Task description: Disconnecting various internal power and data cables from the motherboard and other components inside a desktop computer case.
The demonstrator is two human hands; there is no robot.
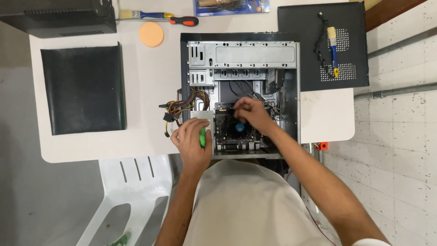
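Note:
An open computer case (241,54) lies on its side on the white table (150,86), its motherboard (227,132) showing. My left hand (191,141) rests at the case's near left corner, closed around a green object (202,137). My right hand (250,113) reaches into the case over the motherboard, fingers pinched on something small and dark by the cables; what it is cannot be made out. A bundle of coloured power cables (180,109) spills out of the case's left side.
A black side panel (82,89) lies left on the table, another black panel (323,45) with a brush (333,48) right. An orange round pad (151,34), a screwdriver (182,20) and a black box (59,16) sit at the back. A white plastic chair (127,196) stands near left.

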